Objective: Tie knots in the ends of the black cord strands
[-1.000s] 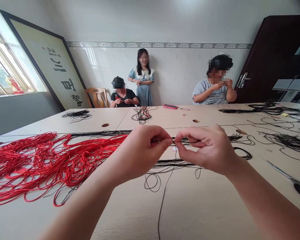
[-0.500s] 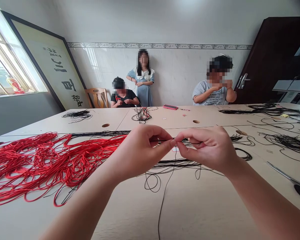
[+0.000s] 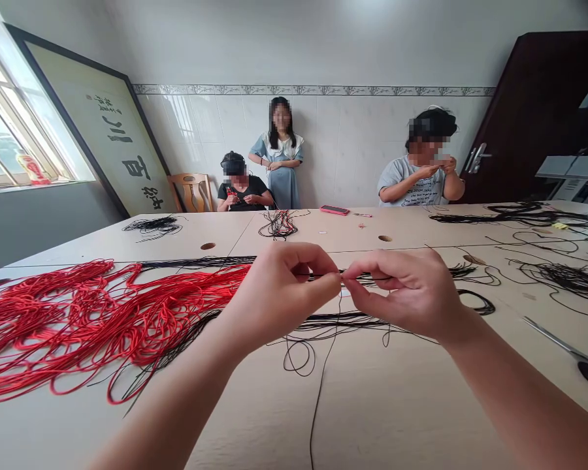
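Note:
Thumb and forefinger of my left hand (image 3: 294, 287) are pinched on a thin black cord (image 3: 322, 378). My right hand (image 3: 404, 294) pinches at the same spot, its fingertips almost touching the left ones. From between the fingertips the cord hangs down to the table and runs toward the near edge. What lies right between the fingertips is too small to make out. Behind and under my hands lies a bundle of black cords (image 3: 357, 320), with a loose loop (image 3: 298, 358) in front. A big heap of red cord (image 3: 142, 313) spreads to the left of my left hand.
Scissors (image 3: 575, 356) lie at the right on the table (image 3: 396, 405). More black cord bundles (image 3: 563, 277) are at the right and far side. A red-edged phone (image 3: 334, 209) rests near the far edge. Three people (image 3: 419, 179) are across the table, one of them standing.
Both hands keep nearly the same place; the fingertips have shifted slightly and the left thumb is bent more. The hanging cord's upper part has moved a little left.

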